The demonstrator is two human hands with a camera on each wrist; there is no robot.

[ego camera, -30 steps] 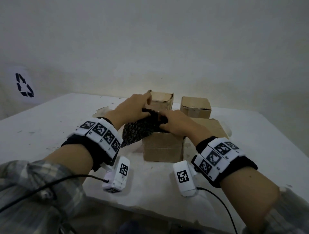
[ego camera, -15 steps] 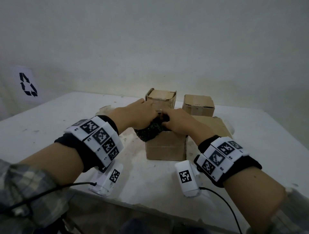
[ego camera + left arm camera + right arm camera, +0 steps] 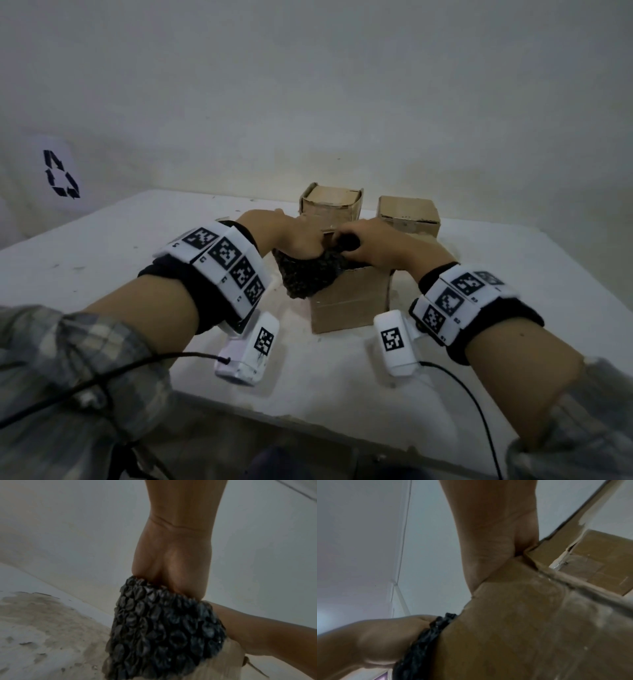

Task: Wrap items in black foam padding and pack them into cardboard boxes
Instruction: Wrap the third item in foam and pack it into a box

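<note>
A bundle of black bubbly foam padding [image 3: 308, 274] sits at the top of the nearest cardboard box [image 3: 349, 305], bulging over its left front corner. My left hand [image 3: 298, 240] grips the bundle from the left, fingers curled over it. My right hand [image 3: 370, 246] holds the padding's top from the right, its heel resting on the box's rim. In the left wrist view the padding [image 3: 163, 628] fills the space below my left hand [image 3: 171, 568]. In the right wrist view the box wall [image 3: 522, 628] is close up, with a strip of padding [image 3: 423, 635] beside it. Whatever is wrapped inside is hidden.
Two more small cardboard boxes [image 3: 330, 204] [image 3: 407, 216] stand behind the near one, the right one closed. All rest on a white dusty table [image 3: 102, 260] against a pale wall. A recycling symbol [image 3: 60, 174] marks a white surface at far left.
The padding went from a spread sheet held above the box to a bunched bundle pushed down at the box's top. Both hands closed in over it.
</note>
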